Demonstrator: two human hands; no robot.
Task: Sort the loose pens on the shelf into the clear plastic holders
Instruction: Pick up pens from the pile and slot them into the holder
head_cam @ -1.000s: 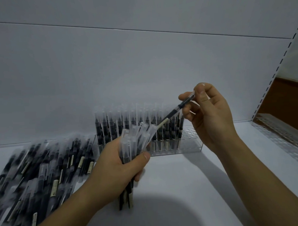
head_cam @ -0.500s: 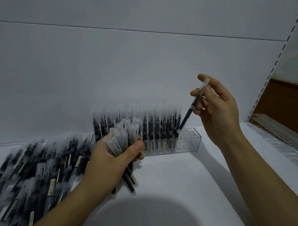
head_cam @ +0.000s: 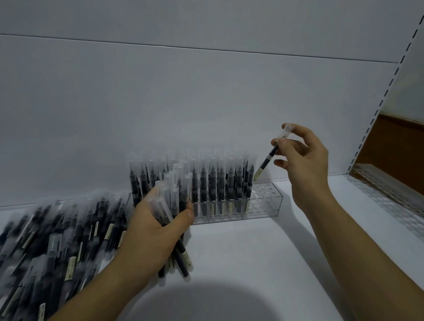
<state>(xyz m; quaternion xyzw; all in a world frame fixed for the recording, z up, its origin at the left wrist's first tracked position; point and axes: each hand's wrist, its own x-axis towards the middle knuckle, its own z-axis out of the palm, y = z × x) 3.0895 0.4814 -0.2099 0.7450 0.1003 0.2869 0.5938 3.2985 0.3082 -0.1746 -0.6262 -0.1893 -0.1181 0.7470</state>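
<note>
The right hand (head_cam: 302, 162) pinches a single pen (head_cam: 269, 156) between thumb and forefinger near its clear cap; the other fingers are spread loosely. The pen is tilted, cap at 1 o'clock, pale lower end at 7 o'clock. That end sits just above the right-most standing pens, at the edge of the filled section of the clear plastic holder (head_cam: 265, 204). Whether it touches the holder cannot be determined.

The holder stands against the white back panel (head_cam: 204, 100), at 12 o'clock from the left hand. Its left and centre holes are filled with upright capped pens (head_cam: 211, 179). The holes at its right end are vacant.

The left hand (head_cam: 155, 232) is closed around a bundle of pens (head_cam: 172, 209), caps up, lower ends protruding below the palm. This bundle and hand partly cover the holder's left end.

At 9 o'clock from the left hand, a pile of loose pens (head_cam: 53, 242) lies on the white shelf (head_cam: 258, 266); the pile is blurred. A second perforated clear holder (head_cam: 395, 202) lies along the shelf's right edge, at 3 o'clock, below a slotted upright (head_cam: 393, 82). A round shadow falls on the shelf at 6 o'clock.
</note>
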